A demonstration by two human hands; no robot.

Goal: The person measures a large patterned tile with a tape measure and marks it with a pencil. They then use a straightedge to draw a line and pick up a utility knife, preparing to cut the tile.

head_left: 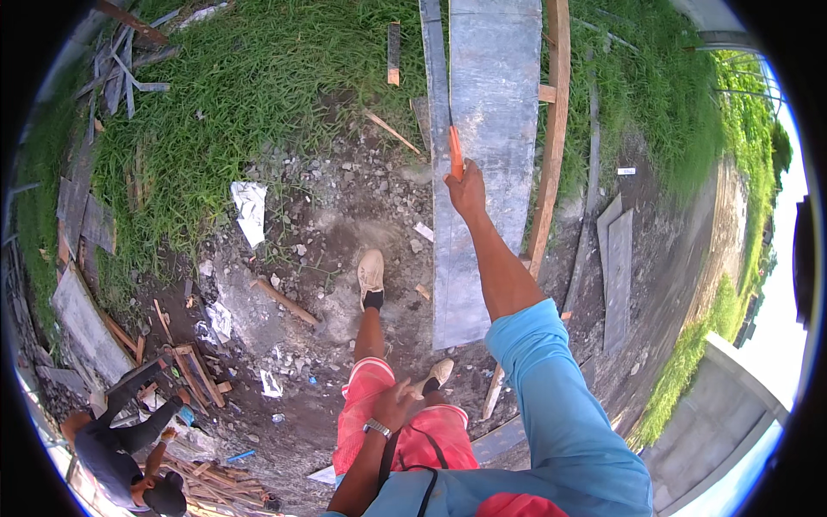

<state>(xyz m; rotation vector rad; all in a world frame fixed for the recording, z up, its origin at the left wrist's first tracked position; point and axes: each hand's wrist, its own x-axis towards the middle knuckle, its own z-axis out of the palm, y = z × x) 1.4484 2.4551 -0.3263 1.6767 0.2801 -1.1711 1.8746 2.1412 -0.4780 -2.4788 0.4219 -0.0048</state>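
Note:
A long grey metal sheet (487, 207) stretches away in front of me, slightly right of the middle. My right hand (469, 191) is closed around the orange handles of a pair of tin snips (456, 152) over the sheet. From the snips a slit runs to the far end, with a narrow strip (437, 60) on its left. The snips' jaws are hard to make out. My left hand (396, 407), with a watch at the wrist, hangs before my red shorts, its fingers loosely apart and holding nothing.
A wooden frame (551, 146) runs along the sheet's right side. Rubble, a hammer (287, 302) and wood scraps lie on the ground at left. Another person (121, 452) is low among boards at the lower left. Grey panels (617, 276) lie at right.

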